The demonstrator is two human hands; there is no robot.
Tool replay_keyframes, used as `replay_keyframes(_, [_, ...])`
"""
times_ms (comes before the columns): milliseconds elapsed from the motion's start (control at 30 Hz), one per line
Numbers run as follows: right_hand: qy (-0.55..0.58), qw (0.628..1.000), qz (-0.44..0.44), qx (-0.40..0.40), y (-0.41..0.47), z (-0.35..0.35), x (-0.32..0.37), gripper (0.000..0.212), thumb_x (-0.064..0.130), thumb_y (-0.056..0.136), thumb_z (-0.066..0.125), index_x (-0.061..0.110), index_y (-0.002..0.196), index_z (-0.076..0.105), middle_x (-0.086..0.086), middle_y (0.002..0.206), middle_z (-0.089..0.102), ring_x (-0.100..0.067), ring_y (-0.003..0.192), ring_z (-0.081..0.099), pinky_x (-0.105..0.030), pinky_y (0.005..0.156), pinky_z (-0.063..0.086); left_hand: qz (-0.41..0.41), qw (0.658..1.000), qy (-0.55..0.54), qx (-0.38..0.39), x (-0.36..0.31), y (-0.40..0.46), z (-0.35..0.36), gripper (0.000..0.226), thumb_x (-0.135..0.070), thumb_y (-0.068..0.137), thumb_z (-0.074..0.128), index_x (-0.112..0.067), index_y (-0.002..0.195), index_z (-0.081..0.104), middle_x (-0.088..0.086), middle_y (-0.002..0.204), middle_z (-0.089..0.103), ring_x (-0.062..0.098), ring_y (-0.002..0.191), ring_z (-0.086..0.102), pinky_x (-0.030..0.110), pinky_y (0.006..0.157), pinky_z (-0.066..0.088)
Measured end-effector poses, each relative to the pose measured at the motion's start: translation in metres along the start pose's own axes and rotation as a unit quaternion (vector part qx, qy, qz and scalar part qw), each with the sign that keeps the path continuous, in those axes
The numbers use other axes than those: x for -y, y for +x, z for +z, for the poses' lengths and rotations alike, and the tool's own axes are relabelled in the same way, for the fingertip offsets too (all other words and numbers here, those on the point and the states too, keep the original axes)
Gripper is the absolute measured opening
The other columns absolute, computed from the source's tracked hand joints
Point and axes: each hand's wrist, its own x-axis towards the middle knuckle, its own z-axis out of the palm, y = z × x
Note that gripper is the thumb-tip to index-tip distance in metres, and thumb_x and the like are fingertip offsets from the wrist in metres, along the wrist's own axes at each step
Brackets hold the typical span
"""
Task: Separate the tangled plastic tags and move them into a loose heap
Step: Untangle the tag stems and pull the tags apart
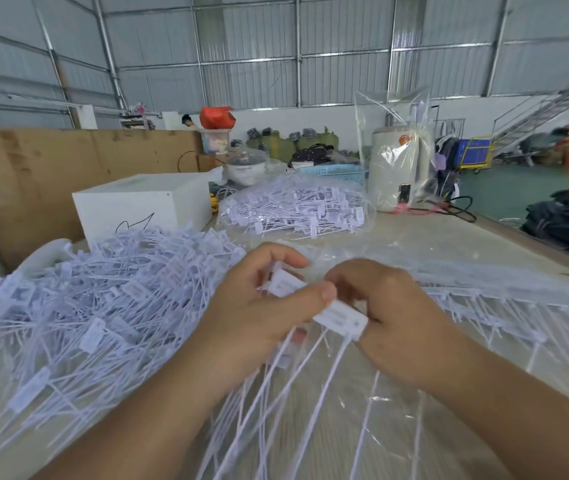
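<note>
Currently logging from the head view, left to right.
Loose heap (78, 299): I see a wide pile of white plastic tags on the left of the table (505, 237), flags and tails pointing every way.
White box (137, 206): behind the heap, against a cardboard sheet (51, 168).
Left hand (259, 306): fingers curled, thumb pressed forward; I read it as pinching the flag ends of a held bunch of tags (311, 306). The thumb tip lies on the flag that sticks out toward the other hand.
Held bunch of tags: between both hands, centre of frame; thin tails hang down and fan toward me over the table.
Right hand (390, 306): fingers curled inward on the same bunch from the other side; touching or almost touching the left thumb. I cannot see the fingertips.
Clear plastic sheet (484, 271): spread under and beyond the right hand, more tags lying beneath it.
Bagged tags (297, 209): a filled clear bag further back, centre.
White appliance (397, 168): back right, wrapped in clear plastic.
</note>
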Motion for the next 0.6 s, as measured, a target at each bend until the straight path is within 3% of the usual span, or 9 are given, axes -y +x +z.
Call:
replay_keyframes(100, [-0.125,0.980,-0.073,-0.135,0.002,-0.008,0.000,0.021,0.012,0.085,0.061,0.002,0.103,0.066,-0.004,0.096,0.060,-0.022,0.087,0.054,-0.031,0.078,0.042,-0.014,0.999,-0.043,-0.025,-0.002,0.003,-0.006,0.034,-0.040,0.047,0.080,-0.028,0.076,0.067,-0.003,0.066,0.066,0.023,0.057,0.065,0.034,0.052,0.056])
replay_keyframes(200, [-0.265,0.942,-0.050,-0.200,0.003,-0.013,-0.006,0.035,0.011,0.079,0.069,0.002,0.112,0.065,-0.019,0.123,0.057,-0.039,0.112,0.050,-0.050,0.099,0.041,-0.035,0.994,-0.098,-0.024,-0.005,0.006,-0.009,0.020,-0.023,0.056,0.078,-0.025,0.073,0.067,0.006,0.063,0.061,0.015,0.047,0.053,0.027,0.041,0.047])
replay_keyframes(267, [-0.343,0.928,0.078,-0.125,0.004,-0.016,-0.014,0.062,0.034,0.081,0.067,0.009,0.135,0.049,-0.020,0.150,0.033,-0.043,0.138,0.026,-0.062,0.114,0.018,-0.061,0.988,-0.138,-0.027,-0.010,0.010,-0.011,0.019,-0.013,0.060,0.072,-0.021,0.075,0.064,0.007,0.056,0.055,0.013,0.038,0.048,0.021,0.032,0.038])
replay_keyframes(300, [-0.363,0.916,0.158,-0.058,0.005,-0.019,-0.019,0.076,0.049,0.083,0.060,0.017,0.145,0.031,-0.017,0.158,0.014,-0.043,0.145,0.009,-0.063,0.116,0.005,-0.075,0.984,-0.158,-0.029,-0.012,0.011,-0.013,0.021,-0.012,0.060,0.070,-0.018,0.078,0.061,0.007,0.053,0.052,0.012,0.034,0.045,0.018,0.029,0.034])
replay_keyframes(367, [-0.353,0.888,0.287,0.058,0.006,-0.019,-0.033,0.093,0.071,0.082,0.046,0.029,0.150,-0.002,-0.009,0.161,-0.015,-0.042,0.148,-0.010,-0.065,0.115,-0.002,-0.092,0.975,-0.199,-0.024,-0.017,0.013,-0.018,0.025,-0.016,0.060,0.066,-0.016,0.085,0.059,0.005,0.050,0.049,0.012,0.031,0.041,0.014,0.030,0.027])
replay_keyframes(467, [-0.228,0.883,0.380,0.155,0.004,-0.011,-0.051,0.105,0.077,0.073,0.053,0.040,0.150,-0.008,-0.001,0.163,-0.004,-0.041,0.148,-0.002,-0.069,0.113,0.010,-0.091,0.967,-0.239,-0.003,-0.017,0.012,-0.025,0.038,-0.018,0.051,0.069,-0.014,0.088,0.062,0.008,0.057,0.045,0.012,0.034,0.038,0.013,0.034,0.025])
replay_keyframes(533, [-0.180,0.881,0.381,0.218,0.001,-0.001,-0.058,0.104,0.075,0.071,0.056,0.044,0.150,-0.003,0.000,0.163,0.000,-0.043,0.148,-0.008,-0.073,0.111,0.010,-0.077,0.957,-0.278,0.026,-0.016,0.010,-0.025,0.048,-0.025,0.044,0.080,-0.012,0.088,0.066,0.008,0.059,0.047,0.012,0.036,0.039,0.012,0.033,0.027])
replay_keyframes(600, [-0.192,0.881,0.343,0.265,0.001,0.007,-0.059,0.090,0.073,0.075,0.052,0.045,0.149,0.010,-0.001,0.160,0.008,-0.043,0.147,-0.006,-0.073,0.111,0.013,-0.065,0.941,-0.328,0.058,-0.022,0.007,-0.026,0.068,-0.032,0.024,0.094,-0.011,0.085,0.073,0.007,0.059,0.050,0.013,0.037,0.040,0.013,0.033,0.030])
